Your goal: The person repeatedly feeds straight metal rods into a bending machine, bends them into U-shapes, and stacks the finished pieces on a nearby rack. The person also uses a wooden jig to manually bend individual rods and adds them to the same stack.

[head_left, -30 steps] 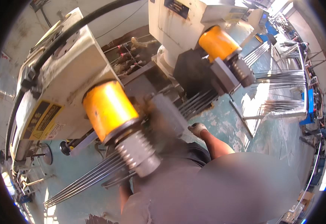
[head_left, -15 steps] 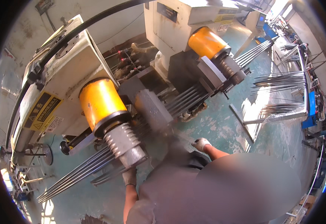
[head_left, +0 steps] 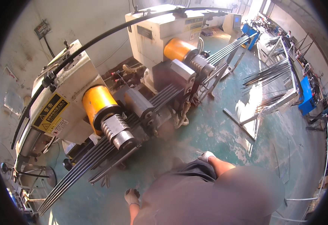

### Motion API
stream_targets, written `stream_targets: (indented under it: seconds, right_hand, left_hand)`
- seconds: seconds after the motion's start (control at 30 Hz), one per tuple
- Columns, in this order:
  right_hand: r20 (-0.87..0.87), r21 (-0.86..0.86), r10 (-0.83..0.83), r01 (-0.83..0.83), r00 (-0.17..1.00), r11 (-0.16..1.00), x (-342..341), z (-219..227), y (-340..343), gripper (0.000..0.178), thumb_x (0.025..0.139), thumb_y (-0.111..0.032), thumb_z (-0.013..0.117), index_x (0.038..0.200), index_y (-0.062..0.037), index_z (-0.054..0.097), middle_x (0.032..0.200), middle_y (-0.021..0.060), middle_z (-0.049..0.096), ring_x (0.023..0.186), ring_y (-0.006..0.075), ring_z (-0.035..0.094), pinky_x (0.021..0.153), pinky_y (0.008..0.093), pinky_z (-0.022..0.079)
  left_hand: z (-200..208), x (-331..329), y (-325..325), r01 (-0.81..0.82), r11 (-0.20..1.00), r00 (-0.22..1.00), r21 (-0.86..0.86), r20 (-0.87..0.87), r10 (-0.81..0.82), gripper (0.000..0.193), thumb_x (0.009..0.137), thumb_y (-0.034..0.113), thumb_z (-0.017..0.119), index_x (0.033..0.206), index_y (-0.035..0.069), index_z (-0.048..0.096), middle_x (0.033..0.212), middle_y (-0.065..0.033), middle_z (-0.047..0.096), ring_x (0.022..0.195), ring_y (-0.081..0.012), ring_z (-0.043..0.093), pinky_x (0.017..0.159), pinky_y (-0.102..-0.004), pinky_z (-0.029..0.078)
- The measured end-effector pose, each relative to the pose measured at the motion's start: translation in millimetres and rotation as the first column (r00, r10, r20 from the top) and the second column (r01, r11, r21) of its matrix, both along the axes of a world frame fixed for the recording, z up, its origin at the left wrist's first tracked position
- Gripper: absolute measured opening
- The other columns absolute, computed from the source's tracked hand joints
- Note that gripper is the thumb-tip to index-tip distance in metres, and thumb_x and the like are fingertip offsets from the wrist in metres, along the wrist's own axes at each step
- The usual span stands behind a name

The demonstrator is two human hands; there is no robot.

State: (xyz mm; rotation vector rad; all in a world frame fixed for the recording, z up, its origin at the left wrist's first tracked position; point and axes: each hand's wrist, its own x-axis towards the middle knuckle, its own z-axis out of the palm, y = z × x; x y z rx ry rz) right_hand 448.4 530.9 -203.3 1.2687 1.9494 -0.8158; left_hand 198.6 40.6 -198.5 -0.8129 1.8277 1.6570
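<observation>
Workshop floor (head_left: pixel 216 138), green paint worn in patches, pale wall at far left. Left: cream machine head (head_left: pixel 64 97) with yellow cylinder (head_left: pixel 96 101), long steel rods (head_left: pixel 81 167) running through it toward a second head (head_left: pixel 160 30) at far centre. Your left hand (head_left: pixel 132 197), gloved, hangs low near the rods' near end, touching nothing; cannot tell whether its grip is clenched. Your right hand is not in view. Right: rod racks (head_left: pixel 272 75). Risk, as judged: glove caught if you reach toward moving rods.
</observation>
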Motion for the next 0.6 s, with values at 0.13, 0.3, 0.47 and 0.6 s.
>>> stream_targets:
  seconds: [0.13,0.3,0.47,0.6]
  right_hand:
    - [-0.206,0.066,-0.039,0.053,0.978,0.996,-34.8,4.2,13.3,0.050,0.091,-0.045,0.068,0.122,-0.0069,0.078,0.122,0.0211,0.076,0.117,0.0360,0.072,0.100,0.0430,0.056]
    - [-0.393,0.012,-0.063,0.074,0.918,0.997,-58.0,42.4,10.8,0.055,0.091,-0.048,0.068,0.126,-0.0061,0.077,0.123,0.0221,0.076,0.118,0.0365,0.072,0.104,0.0438,0.054]
    - [-0.290,-0.013,-0.012,0.009,0.957,1.000,-40.3,35.4,21.2,0.058,0.092,-0.051,0.069,0.128,-0.0064,0.076,0.125,0.0192,0.076,0.120,0.0358,0.071,0.105,0.0435,0.053]
    - [-0.292,-0.038,-0.087,0.080,0.952,0.996,-23.2,35.8,25.4,0.056,0.092,-0.048,0.070,0.128,-0.0058,0.076,0.126,0.0200,0.076,0.122,0.0352,0.070,0.105,0.0434,0.053]
  left_hand:
    - [1.1,4.1,18.7,-0.106,0.992,0.994,0.070,-0.012,0.107,0.015,0.101,0.011,0.063,0.113,0.003,0.061,0.087,-0.0132,0.066,0.065,-0.0251,0.063,0.055,-0.0396,0.053]
    - [-9.5,-13.8,23.0,0.103,0.993,0.994,0.058,-0.033,-0.101,0.011,0.097,0.014,0.065,0.105,0.007,0.065,0.088,-0.0113,0.069,0.073,-0.0263,0.067,0.060,-0.0383,0.054]
    - [1.2,-49.5,7.3,0.251,-0.434,-0.016,-0.865,0.445,-0.896,0.007,0.093,0.017,0.066,0.097,0.011,0.069,0.089,-0.0095,0.071,0.081,-0.0275,0.071,0.065,-0.0370,0.055]
    - [25.9,-72.2,-5.3,-0.128,-0.605,0.030,-0.786,0.607,-0.794,0.012,0.091,0.022,0.065,0.094,0.014,0.074,0.094,-0.0075,0.074,0.090,-0.0254,0.073,0.072,-0.0365,0.055]
